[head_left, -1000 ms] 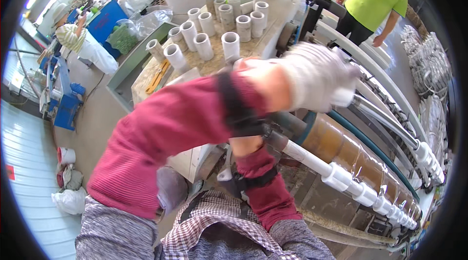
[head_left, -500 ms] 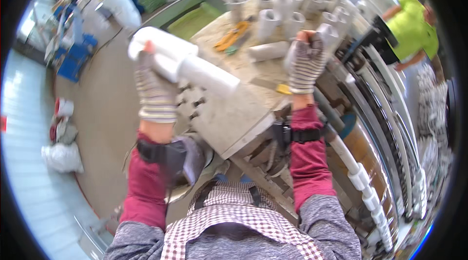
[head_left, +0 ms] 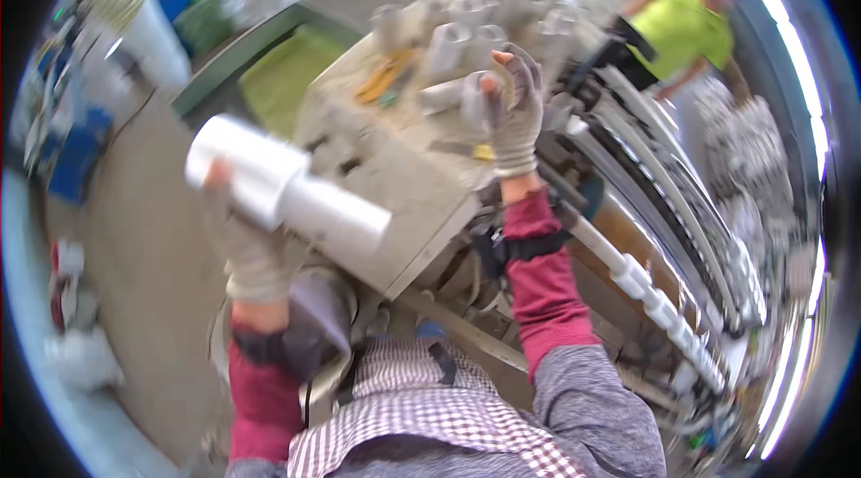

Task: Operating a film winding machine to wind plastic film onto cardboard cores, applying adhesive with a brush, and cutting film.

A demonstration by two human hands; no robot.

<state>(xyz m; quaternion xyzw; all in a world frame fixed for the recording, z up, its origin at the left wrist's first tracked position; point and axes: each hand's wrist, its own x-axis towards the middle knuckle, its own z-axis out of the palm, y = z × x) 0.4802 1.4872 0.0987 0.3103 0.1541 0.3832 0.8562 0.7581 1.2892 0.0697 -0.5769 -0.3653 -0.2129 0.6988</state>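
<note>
1. Left hand (head_left: 242, 231): I read it as grasping. The thumb lies over the wide white roll (head_left: 256, 166); the other fingers are hidden, so I cannot tell how they are spread.
2. Load: the narrow white roll (head_left: 336, 216) sits against the wide white roll and slants down to the right. I judge that the thumb bears from above to keep the pieces together. Motion blur softens this area, so the count may exceed two.
3. Load position: the wide white roll shows beyond the left edge of the table (head_left: 408, 200); the narrow white roll overlaps the tabletop in my view.
4. Right hand (head_left: 518, 115): raised in front of the table, fingers loosely bent, thumb apart from them. I see nothing gripped between.
5. Nearest to the right hand: the lying tube (head_left: 439, 98), on its side, just to the left.
6. Stock: standing tubes (head_left: 448, 47) are grouped on end toward the far part of the table. I judge this stance prevents rolling and saves surface.
7. Loose item: an orange tool (head_left: 384, 76) lies flat, left of the lying tube.
8. Machine side: to the right of the table I see a long white bar (head_left: 587, 236) with collars (head_left: 632, 276) around it. A co-worker (head_left: 691, 30) in a yellow-green top stands beyond.
</note>
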